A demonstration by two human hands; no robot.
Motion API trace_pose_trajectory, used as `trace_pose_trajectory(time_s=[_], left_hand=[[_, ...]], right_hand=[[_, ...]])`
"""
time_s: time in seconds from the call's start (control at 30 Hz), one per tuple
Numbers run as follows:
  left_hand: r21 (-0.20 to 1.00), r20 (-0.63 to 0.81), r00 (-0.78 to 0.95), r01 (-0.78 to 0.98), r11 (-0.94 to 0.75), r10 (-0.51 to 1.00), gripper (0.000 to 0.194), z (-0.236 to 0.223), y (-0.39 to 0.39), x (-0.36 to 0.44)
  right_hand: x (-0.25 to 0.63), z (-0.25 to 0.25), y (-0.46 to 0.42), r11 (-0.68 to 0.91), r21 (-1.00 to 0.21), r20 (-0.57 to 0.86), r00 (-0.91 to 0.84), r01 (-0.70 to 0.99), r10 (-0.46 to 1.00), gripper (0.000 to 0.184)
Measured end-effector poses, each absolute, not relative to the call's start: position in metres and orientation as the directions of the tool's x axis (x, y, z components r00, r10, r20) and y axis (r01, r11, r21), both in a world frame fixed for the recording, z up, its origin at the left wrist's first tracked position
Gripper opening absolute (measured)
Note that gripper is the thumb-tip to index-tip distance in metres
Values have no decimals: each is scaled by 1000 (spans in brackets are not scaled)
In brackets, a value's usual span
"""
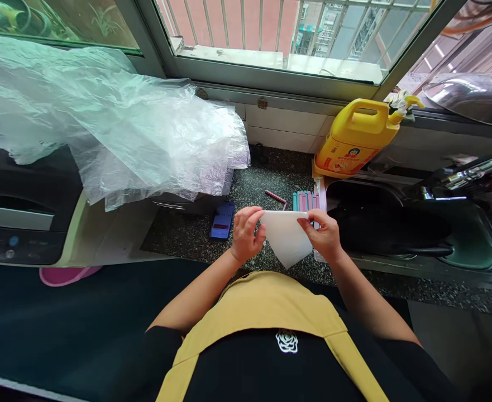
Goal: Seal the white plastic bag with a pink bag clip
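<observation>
In front of my apron, a white, slightly see-through bag (288, 240) hangs between my hands, tapering to a point at the bottom like a piping bag. Its straight top edge runs level. My left hand (248, 234) has its fingers curled round the upper left corner. At the upper right corner, my right hand (323, 234) pinches the edge between thumb and fingers. Just behind the bag stand several pink and teal clips (303, 200) in a row, partly covered by my right hand. A single dark pink clip (275, 196), seemingly opened, lies on the speckled counter (266, 177).
A phone (222, 220) lies left of my left hand. Clear plastic sheeting (157, 134) drapes over things at the left, near a black appliance (23, 201). A yellow pump jug (357, 137) stands beside the sink (474, 234), which holds a black pan (390, 226).
</observation>
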State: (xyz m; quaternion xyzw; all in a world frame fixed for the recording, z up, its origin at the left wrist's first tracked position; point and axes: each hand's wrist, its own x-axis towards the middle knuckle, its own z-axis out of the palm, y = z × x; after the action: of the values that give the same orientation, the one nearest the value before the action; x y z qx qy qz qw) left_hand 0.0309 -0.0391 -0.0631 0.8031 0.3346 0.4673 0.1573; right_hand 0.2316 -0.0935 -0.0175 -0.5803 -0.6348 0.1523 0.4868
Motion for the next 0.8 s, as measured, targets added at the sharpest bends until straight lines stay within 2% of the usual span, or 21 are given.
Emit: trace_pose_trajectory(time_s=[0.03,0.1,0.17,0.23,0.37,0.53,0.63,0.8], left_hand=[[527,674,375,360,-770,637,31,-49,-40,36],[516,630,473,338,-787,616,26,-25,-37,46],[566,528,584,299,-768,617,17,-8,-30,52],[641,440,645,262,-721,625,19,3,-22,54],[759,331,646,251,-601,688,20,12,-14,52],[849,241,628,233,-475,740,18,16,-13,49],[840,248,634,236,-489,732,18,16,-12,49],[741,289,704,265,-618,648,18,22,-11,48]], right_hand=[[230,-18,-93,296,-749,445,119,593,888,22],[227,-17,-92,319,-738,446,73,595,892,21],[224,-15,-91,322,-747,438,67,581,896,21],[223,-13,-91,300,-783,411,91,544,907,19],[222,-14,-93,230,-866,333,168,445,928,20],[221,-21,-96,231,-890,350,265,394,898,26],[218,-19,-95,263,-887,382,284,380,879,21],[215,-4,-87,323,-844,462,275,429,843,21]])
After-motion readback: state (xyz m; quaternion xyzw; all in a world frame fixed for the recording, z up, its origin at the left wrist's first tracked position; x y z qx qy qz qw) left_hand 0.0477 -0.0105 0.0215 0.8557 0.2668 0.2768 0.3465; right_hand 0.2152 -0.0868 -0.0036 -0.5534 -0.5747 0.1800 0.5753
